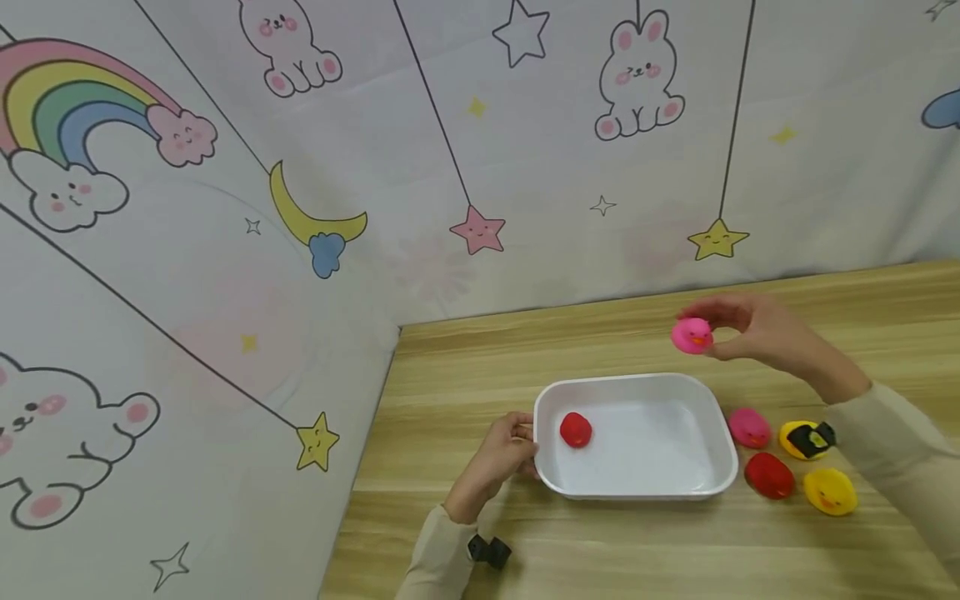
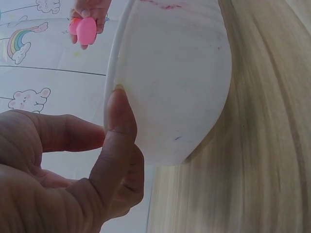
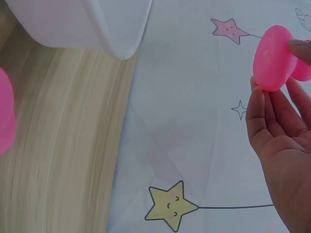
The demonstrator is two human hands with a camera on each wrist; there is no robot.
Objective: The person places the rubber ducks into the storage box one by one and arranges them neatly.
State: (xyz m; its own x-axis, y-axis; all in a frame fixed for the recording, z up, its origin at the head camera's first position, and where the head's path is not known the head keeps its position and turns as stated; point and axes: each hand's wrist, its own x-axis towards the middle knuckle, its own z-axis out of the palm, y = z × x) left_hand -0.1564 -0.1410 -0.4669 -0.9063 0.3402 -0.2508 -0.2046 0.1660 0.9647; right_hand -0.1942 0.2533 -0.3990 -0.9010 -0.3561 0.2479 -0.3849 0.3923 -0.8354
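My right hand [image 1: 765,333] pinches a pink rubber duck [image 1: 692,336] in the air, above and behind the right part of a white plastic tub [image 1: 637,488]. The right wrist view shows the duck [image 3: 274,58] between thumb and fingertips. At the tub's left end, my left hand [image 1: 501,450] holds the rim and outer wall; the thumb [image 2: 119,116] lies against the wall [image 2: 170,87] in the left wrist view. A red rubber duck [image 1: 576,430] lies inside the tub, toward its left end.
Right of the tub stand another pink duck [image 1: 750,427], a red duck [image 1: 769,477], a yellow duck [image 1: 830,492] and a yellow duck with black on it [image 1: 801,439], partly hidden by the wrist camera. A printed curtain [image 1: 555,275] hangs behind the wooden table [image 1: 465,358].
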